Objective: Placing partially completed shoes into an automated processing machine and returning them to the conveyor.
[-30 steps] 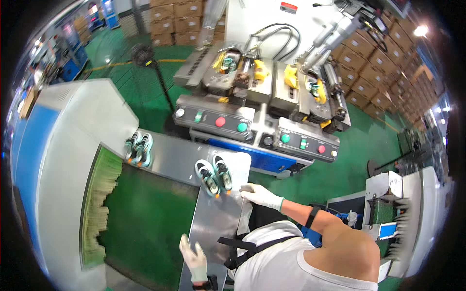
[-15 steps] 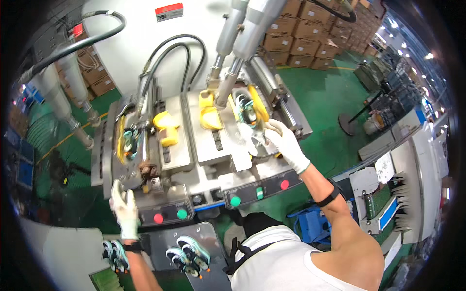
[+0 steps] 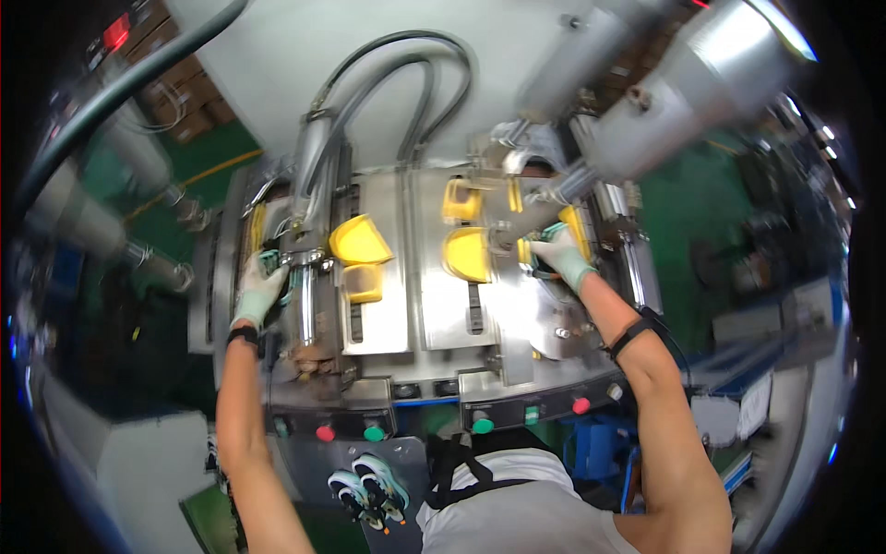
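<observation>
My gloved left hand [image 3: 259, 286] reaches into the left station of a metal press, its fingers closed around a dark shoe with teal trim [image 3: 290, 286]. Much of that shoe is hidden by the hand and the cylinder beside it. At the right station, my gloved right hand [image 3: 562, 258] closes on another teal-trimmed shoe [image 3: 552, 231], which sits between yellow pads [image 3: 574, 229]. My fingers cover most of it, and the picture is blurred there. Yellow curved blocks [image 3: 466, 254] lie on the steel plates between the two stations.
A control panel with red and green buttons [image 3: 373, 433] runs along the press's front edge. Large grey cylinders [image 3: 688, 102] slant over the right station. Black hoses [image 3: 392, 42] arch behind. A pair of shoes [image 3: 371, 491] rests on a grey tray near my body.
My left hand has moved from the press's front left corner up to the left shoe. My right hand has moved onto the right shoe. The whole view has shifted with my head.
</observation>
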Demonstrator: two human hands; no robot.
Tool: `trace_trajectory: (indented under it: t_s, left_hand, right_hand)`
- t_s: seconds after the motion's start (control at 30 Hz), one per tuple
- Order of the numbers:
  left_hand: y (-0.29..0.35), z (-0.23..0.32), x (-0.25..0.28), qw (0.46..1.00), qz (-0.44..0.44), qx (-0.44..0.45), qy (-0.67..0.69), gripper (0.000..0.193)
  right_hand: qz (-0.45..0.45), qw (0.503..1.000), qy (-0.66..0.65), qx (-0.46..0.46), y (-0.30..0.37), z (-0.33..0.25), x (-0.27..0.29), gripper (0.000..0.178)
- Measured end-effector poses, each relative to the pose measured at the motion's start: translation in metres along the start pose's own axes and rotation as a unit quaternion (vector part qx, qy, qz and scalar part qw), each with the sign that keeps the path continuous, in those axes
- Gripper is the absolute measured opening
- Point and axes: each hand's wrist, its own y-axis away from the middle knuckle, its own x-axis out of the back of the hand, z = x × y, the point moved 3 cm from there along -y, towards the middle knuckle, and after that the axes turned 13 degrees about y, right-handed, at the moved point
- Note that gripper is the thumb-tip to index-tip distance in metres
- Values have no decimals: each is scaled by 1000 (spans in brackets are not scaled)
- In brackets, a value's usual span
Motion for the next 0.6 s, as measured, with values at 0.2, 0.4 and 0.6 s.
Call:
trace_trajectory:
  t_s: [0.2,0.4,0.6]
  left_hand:
    - [-27,-16,0,994,-15,61,-94,68]
    - [-32,2,45,993,-35,99,-48,69]
    - [63,68,106,995,56,80,-14,60]
  right_hand:
    - [44,997,-61,36,-21,25,-17,42]
    - [-17,1000,-18,20,-34,25,-30,51]
    - [-60,990,-124,-25,-40,30,-18,37]
